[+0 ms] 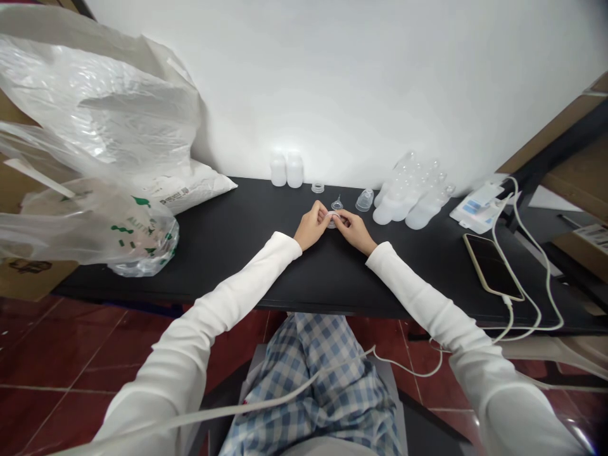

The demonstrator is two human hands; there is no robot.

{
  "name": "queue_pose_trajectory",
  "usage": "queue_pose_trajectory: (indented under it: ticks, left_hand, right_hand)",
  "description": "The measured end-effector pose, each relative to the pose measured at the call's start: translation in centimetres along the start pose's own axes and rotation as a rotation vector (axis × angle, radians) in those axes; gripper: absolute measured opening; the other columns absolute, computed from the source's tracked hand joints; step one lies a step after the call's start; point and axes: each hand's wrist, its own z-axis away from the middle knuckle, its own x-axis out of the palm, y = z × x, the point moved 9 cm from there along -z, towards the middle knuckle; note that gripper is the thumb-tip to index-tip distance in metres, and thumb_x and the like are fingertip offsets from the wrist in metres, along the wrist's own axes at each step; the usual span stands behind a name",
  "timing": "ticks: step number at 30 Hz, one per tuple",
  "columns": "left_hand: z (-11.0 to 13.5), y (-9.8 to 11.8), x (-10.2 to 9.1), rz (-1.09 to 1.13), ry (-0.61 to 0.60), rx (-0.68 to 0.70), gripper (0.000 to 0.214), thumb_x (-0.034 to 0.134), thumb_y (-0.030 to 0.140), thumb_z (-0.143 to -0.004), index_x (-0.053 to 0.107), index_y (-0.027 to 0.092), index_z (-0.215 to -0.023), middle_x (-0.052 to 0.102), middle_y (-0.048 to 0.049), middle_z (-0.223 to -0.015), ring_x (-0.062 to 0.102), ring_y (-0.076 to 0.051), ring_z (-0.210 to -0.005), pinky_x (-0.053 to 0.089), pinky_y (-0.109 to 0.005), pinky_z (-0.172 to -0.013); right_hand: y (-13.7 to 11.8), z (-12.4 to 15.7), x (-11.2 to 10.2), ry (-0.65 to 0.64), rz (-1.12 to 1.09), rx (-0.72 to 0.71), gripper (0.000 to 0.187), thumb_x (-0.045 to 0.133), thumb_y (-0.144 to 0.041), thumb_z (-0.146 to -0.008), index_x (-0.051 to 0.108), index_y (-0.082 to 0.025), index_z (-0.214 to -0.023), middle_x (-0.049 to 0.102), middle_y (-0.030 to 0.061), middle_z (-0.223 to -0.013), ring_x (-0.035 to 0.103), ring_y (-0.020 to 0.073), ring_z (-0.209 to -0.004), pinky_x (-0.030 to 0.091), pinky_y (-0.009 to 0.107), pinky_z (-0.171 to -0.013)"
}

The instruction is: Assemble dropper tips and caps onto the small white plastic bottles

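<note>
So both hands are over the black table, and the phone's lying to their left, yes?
Not quite: the left hand and right hand are over the black table, but the phone lies to their right, as the head view shows.

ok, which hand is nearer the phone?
Right. The right hand is left of the phone, not touching it; the left hand is farther left, beyond the right hand.

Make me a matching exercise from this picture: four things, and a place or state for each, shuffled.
1. Phone
2. Two separate white bottles
3. Small pale part
4. Clear plastic bag

A. At the fingertips of the left hand and right hand
B. Printed with green
C. Plugged into a white cable
D. Side by side near the wall

Pairs: 1-C, 2-D, 3-A, 4-B
</note>
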Motion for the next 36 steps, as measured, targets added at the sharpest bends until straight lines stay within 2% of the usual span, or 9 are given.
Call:
queue_pose_trajectory:
  ticks: [4, 11, 15, 21, 26, 31, 34, 36]
  left_hand:
    - [0.0, -0.1, 0.1, 0.015, -0.009, 0.007, 0.02, 0.066, 0.024, -0.092, 0.047, 0.022, -0.086, 0.058, 0.0044, -0.074, 0.057, -0.01, -0.067, 0.048, -0.022, -0.068]
    - [0.1, 0.1, 0.2, 0.041, -0.006, -0.002, 0.021, 0.067, 0.025, -0.092, 0.048, 0.022, -0.086, 0.058, 0.0051, -0.073, 0.057, -0.009, -0.066, 0.049, -0.021, -0.068]
    - [0.0, -0.2, 0.0, 0.068, 0.016, -0.049, 0.018, 0.066, 0.025, -0.093, 0.049, 0.021, -0.086, 0.058, 0.0048, -0.073, 0.057, -0.009, -0.064, 0.049, -0.021, -0.065]
    - [-0.1, -1.5, 0.1, 0.134, 0.019, -0.132, 0.017, 0.065, 0.03, -0.094, 0.051, 0.021, -0.089, 0.059, 0.0051, -0.072, 0.056, -0.008, -0.058, 0.048, -0.02, -0.058]
    - [-0.1, -0.8, 0.2, 0.079, 0.002, -0.051, 0.015, 0.067, 0.032, -0.093, 0.057, 0.022, -0.097, 0.057, 0.0059, -0.071, 0.056, -0.008, -0.062, 0.048, -0.02, -0.062]
    - [-0.1, -0.3, 0.3, 0.066, -0.017, -0.032, 0.016, 0.072, 0.023, -0.087, 0.058, 0.021, -0.096, 0.055, 0.0068, -0.071, 0.054, -0.008, -0.063, 0.048, -0.021, -0.067]
    - [-0.3, -1.0, 0.4, 0.128, -0.018, -0.077, 0.026, 0.077, 0.018, -0.081, 0.059, 0.021, -0.1, 0.06, 0.006, -0.075, 0.057, -0.007, -0.065, 0.05, -0.021, -0.068]
    - [-0.4, -1.7, 0.5, 0.187, -0.016, -0.121, 0.029, 0.077, 0.016, -0.08, 0.058, 0.02, -0.101, 0.063, 0.0049, -0.078, 0.061, -0.008, -0.067, 0.052, -0.022, -0.07]
  right_hand:
    - [-0.3, 0.1, -0.1, 0.022, 0.042, -0.031, 0.043, 0.058, -0.054, -0.094, 0.075, -0.017, -0.106, 0.076, 0.0087, -0.095, 0.058, 0.0166, -0.069, 0.048, 0.031, -0.067]
    - [-0.8, 0.4, 0.1, 0.032, 0.258, -0.034, 0.028, 0.054, -0.042, -0.098, 0.07, -0.02, -0.105, 0.072, 0.0068, -0.087, 0.063, 0.0199, -0.071, 0.044, 0.031, -0.067]
    - [-1.2, 0.5, 0.2, 0.044, 0.312, -0.066, 0.029, 0.047, -0.041, -0.102, 0.068, -0.021, -0.108, 0.071, 0.0072, -0.084, 0.063, 0.0211, -0.071, 0.043, 0.03, -0.066]
    - [-1.6, 0.4, 0.2, 0.004, 0.218, -0.096, 0.035, 0.046, -0.044, -0.103, 0.07, -0.019, -0.112, 0.07, 0.0052, -0.084, 0.057, 0.0175, -0.068, 0.044, 0.03, -0.068]
    - [-0.9, 0.3, -0.1, 0.025, 0.115, -0.055, 0.036, 0.054, -0.047, -0.097, 0.073, -0.019, -0.108, 0.074, 0.0064, -0.093, 0.057, 0.0173, -0.072, 0.046, 0.031, -0.069]
    - [0.1, 0.3, -0.3, 0.054, 0.097, -0.005, 0.032, 0.058, -0.047, -0.097, 0.075, -0.023, -0.111, 0.074, 0.0092, -0.103, 0.059, 0.0212, -0.08, 0.048, 0.034, -0.071]
    - [-0.2, 0.2, -0.9, 0.11, 0.068, -0.053, 0.031, 0.06, -0.046, -0.097, 0.075, -0.025, -0.113, 0.071, 0.0119, -0.117, 0.06, 0.0241, -0.092, 0.052, 0.039, -0.078]
    - [-0.3, 0.2, -1.2, 0.142, 0.06, -0.06, 0.033, 0.062, -0.047, -0.095, 0.073, -0.024, -0.115, 0.068, 0.0129, -0.116, 0.059, 0.0224, -0.088, 0.052, 0.038, -0.078]
